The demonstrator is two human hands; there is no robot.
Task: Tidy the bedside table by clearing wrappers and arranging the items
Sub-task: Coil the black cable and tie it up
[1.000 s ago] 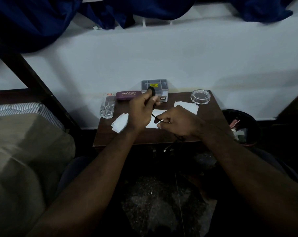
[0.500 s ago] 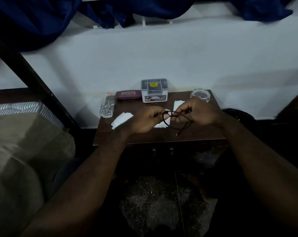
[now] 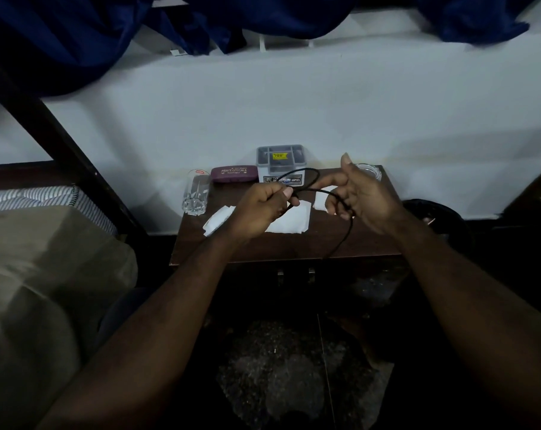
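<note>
Wrappers of white paper lie flat on the brown desk. Above them, both hands hold a black cord in a loop: left hand pinched shut, right hand loosely curled. Farther back stand a glass, a purple case and a grey box.

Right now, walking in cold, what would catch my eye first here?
Two hands in the middle, looping a thin black cable above a small brown bedside table: the left hand pinches it, the right hand guides the loop. Beneath them lie white wrappers; along the wall stand a drinking glass, a maroon glasses case and a grey box.
</note>
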